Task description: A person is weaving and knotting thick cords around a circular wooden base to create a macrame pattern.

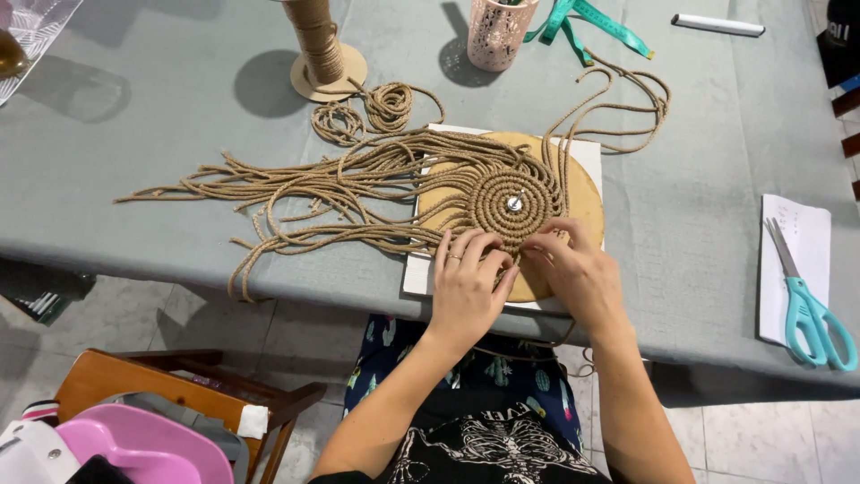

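Here, what we see, line by line.

Work: a round coil of tan cord (512,199), wound flat and pinned at its middle, lies on a tan round board (587,202) set on a white square sheet (414,273) at the near edge of the grey table (179,152).

Left hand: our left hand (468,285) rests palm down on the near left rim of the coil, fingers spread and lightly curled, tips pressing the outer cords; we cannot tell whether any one strand is pinched.

Right hand: our right hand (578,269) sits just beside it on the near right rim, fingertips bent onto the cord as if pinching, though the hold itself is hidden.

Key relation: the coil lies straight ahead of both hands, touching the fingertips; the hands meet at its near edge, and neither is clearly nearer.

Loose ends: many cord strands (296,193) fan out leftward from the coil, their long run lying across the table from right to left; a few loop off to the far right.

Packages and papers: a white paper pad (811,233) lies flat at the right edge, with faint writing, under teal-handled scissors (811,309).

Others: a cord spool (321,49), a pink cut-out cup (500,34), a teal measuring tape (596,22), and a white marker (718,25) stand along the far side.
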